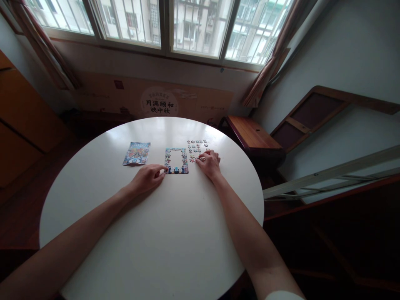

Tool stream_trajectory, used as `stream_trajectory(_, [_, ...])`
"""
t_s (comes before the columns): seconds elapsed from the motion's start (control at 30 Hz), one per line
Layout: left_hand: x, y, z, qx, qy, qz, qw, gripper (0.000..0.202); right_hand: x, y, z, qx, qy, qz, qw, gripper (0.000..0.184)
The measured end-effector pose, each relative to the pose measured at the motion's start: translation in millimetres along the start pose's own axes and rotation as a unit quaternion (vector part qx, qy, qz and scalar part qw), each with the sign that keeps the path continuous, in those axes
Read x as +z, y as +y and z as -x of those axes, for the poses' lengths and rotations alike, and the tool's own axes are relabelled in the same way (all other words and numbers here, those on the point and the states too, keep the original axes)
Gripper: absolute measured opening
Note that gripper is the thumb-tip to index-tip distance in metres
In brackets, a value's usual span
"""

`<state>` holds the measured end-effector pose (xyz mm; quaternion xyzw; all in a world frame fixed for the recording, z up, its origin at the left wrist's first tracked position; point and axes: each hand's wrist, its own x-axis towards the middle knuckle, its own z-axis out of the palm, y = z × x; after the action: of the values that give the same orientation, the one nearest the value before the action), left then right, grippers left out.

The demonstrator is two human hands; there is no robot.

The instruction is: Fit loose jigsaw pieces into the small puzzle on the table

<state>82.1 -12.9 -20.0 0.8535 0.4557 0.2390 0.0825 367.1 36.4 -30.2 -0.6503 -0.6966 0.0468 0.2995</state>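
Note:
A jigsaw puzzle (pixel 176 171) lies flat on the white table, its border put together around a bare white middle. My left hand (pixel 150 174) rests by its lower left corner, fingers curled, with thumb and index finger gripping that corner. To the right, loose jigsaw pieces (pixel 194 146) are spread in rough rows. Over the nearest of them is my right hand (pixel 209 163), closed in a pinch at a small puzzle piece (pixel 198 158), which its fingertips partly hide. Some pieces are covered by this hand.
A colourful printed packet (pixel 136 153) lies left of the puzzle on the round white table (pixel 162 233). Beyond the table's right edge stands a wooden stool or bench (pixel 250 131). A wall with windows (pixel 196 29) and curtains rises behind the table.

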Motion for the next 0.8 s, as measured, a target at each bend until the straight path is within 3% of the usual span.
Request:
stream_trajectory(0.47, [-0.9, 0.6, -0.4, -0.003, -0.004, 0.005, 1.000, 0.030, 2.0, 2.7, -2.6, 0.008, 0.003, -0.019, 1.000, 0.018])
stream_trajectory(0.8, [-0.8, 0.6, 0.1, -0.004, -0.003, 0.003, 1.000, 0.030, -5.5, -2.8, 0.9, -0.024, 0.015, -0.060, 0.998, 0.007])
